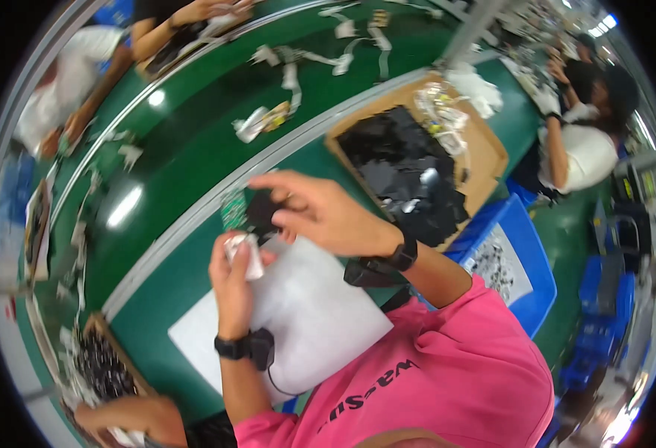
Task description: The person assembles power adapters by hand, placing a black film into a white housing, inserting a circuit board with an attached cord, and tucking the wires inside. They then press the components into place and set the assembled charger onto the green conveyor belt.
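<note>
My left hand (232, 287) is closed around a small white piece (253, 260), gripping it between thumb and fingers. Just above that piece stands a green circuit board (234, 210); whether the two are joined I cannot tell. My right hand (324, 213) pinches a thin black sheet (262, 213) beside the board, its index finger reaching over toward the board's top. Both hands are above a large white sheet (320, 313) that lies on the green table.
A cardboard tray (488, 168) at the right holds stacked black sheets (395, 160) and tangled white cables (443, 112). Beyond a metal rail runs a green belt with cabled parts (264, 123). A blue bin (541, 299) stands at my right. Co-workers sit around.
</note>
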`<state>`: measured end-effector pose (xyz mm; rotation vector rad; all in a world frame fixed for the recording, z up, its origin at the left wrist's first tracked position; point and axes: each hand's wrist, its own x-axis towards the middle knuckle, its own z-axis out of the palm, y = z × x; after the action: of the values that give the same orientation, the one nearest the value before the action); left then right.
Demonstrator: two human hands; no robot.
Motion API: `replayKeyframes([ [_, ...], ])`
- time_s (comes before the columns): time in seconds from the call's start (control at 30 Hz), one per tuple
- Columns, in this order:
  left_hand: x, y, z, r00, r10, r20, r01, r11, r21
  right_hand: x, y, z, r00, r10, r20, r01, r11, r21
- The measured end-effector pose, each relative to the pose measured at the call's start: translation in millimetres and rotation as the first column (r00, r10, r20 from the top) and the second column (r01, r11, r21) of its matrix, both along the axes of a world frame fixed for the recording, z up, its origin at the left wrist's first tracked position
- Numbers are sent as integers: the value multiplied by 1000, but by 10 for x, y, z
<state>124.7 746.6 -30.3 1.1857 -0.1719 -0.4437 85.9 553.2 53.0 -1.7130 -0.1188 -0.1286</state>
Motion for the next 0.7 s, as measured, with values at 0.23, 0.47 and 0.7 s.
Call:
replayKeyframes([
  [0.23, 109, -19, -136, 997, -73, 39, 76, 994, -82, 177, 89, -427, 992, -86, -95, 81, 995, -59],
  [0.47, 103, 22, -58, 978, -198, -69, 179, 960, -217, 172, 199, -451, 997, 73, 14, -74, 979, 190],
  [0.7, 113, 2, -62, 974, -227, -16, 213, 935, -285, 161, 83, -476, 993, 114, 25, -116, 975, 191],
])
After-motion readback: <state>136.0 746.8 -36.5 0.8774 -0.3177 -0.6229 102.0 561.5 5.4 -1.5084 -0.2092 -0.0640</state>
